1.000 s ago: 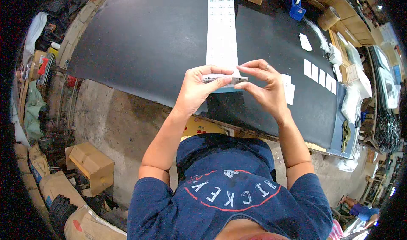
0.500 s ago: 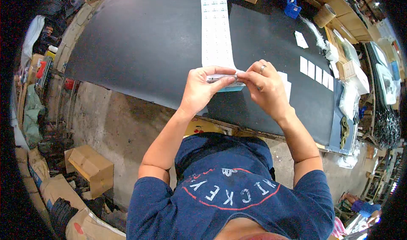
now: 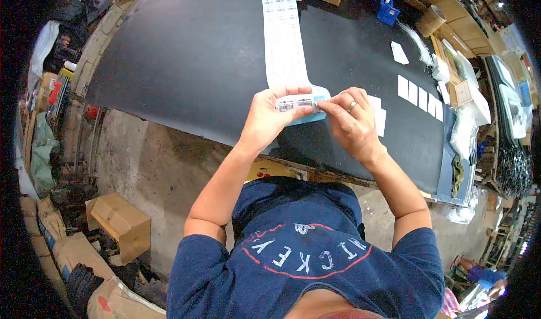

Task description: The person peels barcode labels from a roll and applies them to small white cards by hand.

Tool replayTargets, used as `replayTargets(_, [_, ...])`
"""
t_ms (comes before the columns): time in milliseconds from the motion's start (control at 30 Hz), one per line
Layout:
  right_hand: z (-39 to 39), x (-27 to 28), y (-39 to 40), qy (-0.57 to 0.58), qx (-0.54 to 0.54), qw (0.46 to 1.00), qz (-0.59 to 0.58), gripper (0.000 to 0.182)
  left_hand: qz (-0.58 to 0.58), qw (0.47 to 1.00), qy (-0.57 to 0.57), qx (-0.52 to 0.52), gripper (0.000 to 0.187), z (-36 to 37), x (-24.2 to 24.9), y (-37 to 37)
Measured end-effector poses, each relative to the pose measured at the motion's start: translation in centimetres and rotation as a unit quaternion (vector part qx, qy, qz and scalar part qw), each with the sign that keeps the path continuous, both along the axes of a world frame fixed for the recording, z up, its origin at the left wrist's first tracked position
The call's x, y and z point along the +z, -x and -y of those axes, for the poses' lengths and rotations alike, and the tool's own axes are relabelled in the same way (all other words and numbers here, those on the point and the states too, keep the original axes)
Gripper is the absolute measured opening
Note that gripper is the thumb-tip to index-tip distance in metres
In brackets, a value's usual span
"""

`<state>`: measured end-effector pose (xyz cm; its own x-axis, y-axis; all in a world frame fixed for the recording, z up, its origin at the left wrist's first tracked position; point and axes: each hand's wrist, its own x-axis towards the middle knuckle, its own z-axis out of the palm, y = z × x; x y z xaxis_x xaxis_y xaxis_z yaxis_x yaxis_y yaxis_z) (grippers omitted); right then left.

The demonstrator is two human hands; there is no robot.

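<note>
1. Left hand is pinching a small barcode label at its left end, thumb on top, fingers curled beneath, holding it just above the near edge of the black worktop.
2. Right hand comes in at the label's right end, fingertips closed on that corner; a ring shows on one finger. Whether it grips the label itself or a pale blue backing under it, I cannot quite tell, since the fingers cover the joint.
3. The label sits at the near end of the long white label strip, which runs away across the worktop toward its far edge.
4. To do this well, I'd judge: keep the left pinch firm and flat so the label doesn't curl, and let the right fingertips work only the very corner, peeling low and slow.
5. Off toward the right edge lies a row of small white cards; a blue tape dispenser stands near the far right corner.
</note>
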<state>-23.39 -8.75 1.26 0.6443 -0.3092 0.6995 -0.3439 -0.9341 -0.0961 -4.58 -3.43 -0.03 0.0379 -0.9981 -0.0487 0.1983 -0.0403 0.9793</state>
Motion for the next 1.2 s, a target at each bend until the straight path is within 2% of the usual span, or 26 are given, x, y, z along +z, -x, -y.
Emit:
replayTargets(67, [0.3,0.1,0.2,-0.024,-0.009,1.0,0.002,0.029,-0.005,0.999,-0.008,-0.033,0.042,-0.1,0.0,0.0])
replayTargets(167, [0.5,0.2,0.4,-0.022,-0.015,1.0,-0.011,0.029,0.035,0.998,-0.014,-0.045,0.047,-0.1,0.0,-0.2])
replayTargets(367, [0.2,-0.2,0.7,-0.004,0.001,1.0,0.01,0.035,0.07,0.997,-0.003,-0.031,0.047,0.3,-0.6,-0.3])
replayTargets(600, [-0.3,-0.9,1.3,0.031,0.016,0.999,0.017,0.034,0.039,0.999,-0.014,-0.026,0.046,0.5,-0.8,-0.4])
replayTargets(700, [-0.5,-0.1,1.8,0.004,-0.001,1.0,0.02,0.033,0.083,0.996,-0.027,-0.028,0.046,0.6,-0.5,-0.9])
replayTargets(800, [1.6,2.2,4.7,-0.139,-0.039,0.989,0.006,0.029,0.13,0.991,-0.025,-0.01,0.047,0.3,-1.6,-1.6])
replayTargets(900, [7.7,3.8,10.4,-0.272,-0.051,0.961,-0.002,0.011,0.149,0.988,-0.032,0.001,0.039,-0.6,-1.6,-1.8])
replayTargets(933, [10.1,4.4,12.7,-0.306,-0.058,0.949,-0.042,0.01,0.147,0.989,-0.026,-0.009,0.039,-0.9,-2.2,-2.1])
replayTargets(967, [12.5,4.6,15.1,-0.337,-0.069,0.933,-0.105,0.008,0.158,0.987,-0.021,0.016,0.036,-1.1,-3.3,-2.5])
replayTargets(1000, [13.4,5.4,16.4,-0.433,-0.111,0.889,-0.105,0.007,0.169,0.985,-0.016,0.041,0.033,-1.3,-4.1,-2.7])
replayTargets(1100, [17.7,4.0,20.1,-0.567,-0.085,0.812,-0.11,0.011,0.126,0.99,0.001,0.068,0.028,-1.4,-5.2,-2.8])
replayTargets(1200, [19.4,2.1,21.0,-0.553,-0.118,0.811,-0.152,0.013,0.144,0.987,-0.002,0.069,0.026,-1.5,-5.1,-2.6])
